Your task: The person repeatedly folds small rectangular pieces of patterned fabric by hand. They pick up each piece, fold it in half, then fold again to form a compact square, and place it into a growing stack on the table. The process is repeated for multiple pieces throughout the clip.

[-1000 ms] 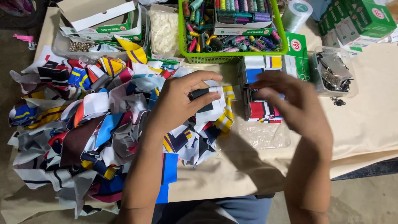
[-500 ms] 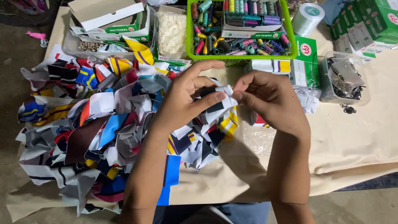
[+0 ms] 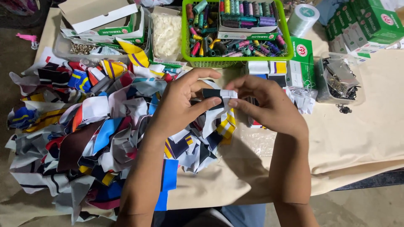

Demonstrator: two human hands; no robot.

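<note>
Pinching one black-and-white fabric scrap, left hand and right hand meet

1. Bare cloth-covered worktop to the right and front gives a hand open passage.
2. A heap of fabric scraps fills the left side.
3. A green basket, boxes and a clear tub block the far edge.
</note>
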